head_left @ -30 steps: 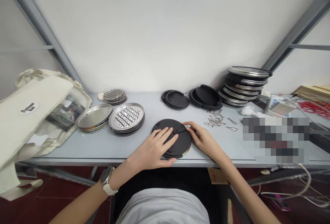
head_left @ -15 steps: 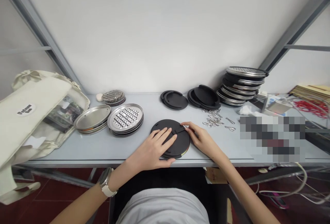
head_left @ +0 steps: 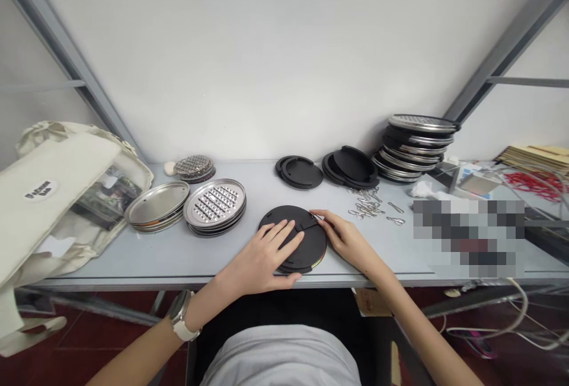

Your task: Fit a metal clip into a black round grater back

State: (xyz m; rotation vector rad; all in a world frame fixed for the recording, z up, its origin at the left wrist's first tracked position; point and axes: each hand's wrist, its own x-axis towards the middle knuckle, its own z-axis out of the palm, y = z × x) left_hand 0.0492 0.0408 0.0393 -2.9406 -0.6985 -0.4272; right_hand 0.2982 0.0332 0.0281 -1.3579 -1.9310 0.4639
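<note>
A stack of round black plastic discs [head_left: 311, 249] lies at the table's front edge, with a thin slot across its top face and coloured layers showing at the lower right rim. My left hand [head_left: 267, 255] is spread flat on it, fingers pressing the disc down. At the disc's upper right edge, my right hand [head_left: 342, 238] pinches a small metal clip [head_left: 317, 217] between thumb and fingertips. Most of the clip is hidden by those fingers.
The grey table [head_left: 111, 261] holds a perforated steel grater stack [head_left: 214, 204], plain steel plates [head_left: 157, 206], black round lids [head_left: 300, 174], a tall mixed stack [head_left: 415, 149] and loose metal clips [head_left: 367, 206]. A canvas bag [head_left: 57, 178] lies at left.
The whole scene sits slightly further left in the view than a second ago. Both hands keep nearly the same hold on the disc and clip.
</note>
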